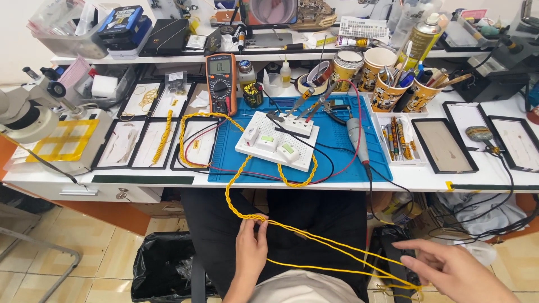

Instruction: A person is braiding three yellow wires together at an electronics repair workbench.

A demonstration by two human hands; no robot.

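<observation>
Pinching the twisted yellow wire (292, 233) between thumb and fingertips, the left hand (251, 251) sits low over the lap, its grip closed on the strand where the twist ends and two loose strands fan out. Those strands run rightward to the right hand (449, 268), whose fingers are spread apart and pointing left; the wire ends meet its lower fingers, though whether they are hooked or merely touching I cannot tell. From the left hand the twisted part climbs to the bench edge and loops past a white breadboard (277, 147) lying on a blue mat (342, 163). An orange multimeter (220, 83) stands just behind the mat's left corner, paper cups of tools (387, 90) behind its right. Black-rimmed trays (150, 141) lie left of the mat, and a microscope (25, 109) at the far left. Below the bench, a black bin bag (165, 269) sits beside the left forearm
</observation>
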